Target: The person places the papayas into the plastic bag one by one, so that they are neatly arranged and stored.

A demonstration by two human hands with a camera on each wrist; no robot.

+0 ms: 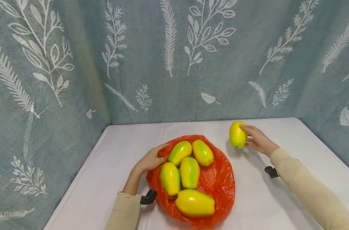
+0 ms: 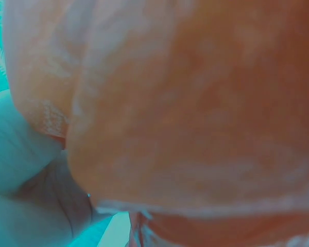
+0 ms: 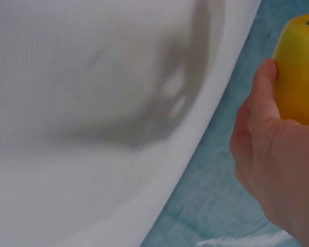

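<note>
A red plastic bag [image 1: 220, 179] lies spread open, with several yellow-green papayas [image 1: 190, 173] in it. My left hand [image 1: 149, 159] grips the bag's left rim between fingers and thumb; in the left wrist view the bag's film [image 2: 195, 118] fills most of the picture and partly covers the hand [image 2: 31, 175]. To the right of the bag, my right hand [image 1: 259, 139] holds another papaya [image 1: 237, 134] above the table, its shadow beneath it. The right wrist view shows that papaya [image 3: 301, 72] cut off by the frame's edge, with the right hand [image 3: 278, 154] around its near side.
A white cloth covers the table [image 1: 128, 140], whose far edge runs behind the bag and the right hand. Grey-green curtains [image 1: 151, 64] with white leaf prints enclose the back and sides. Each wrist carries a small black device, such as the one [image 1: 148, 197] on the left.
</note>
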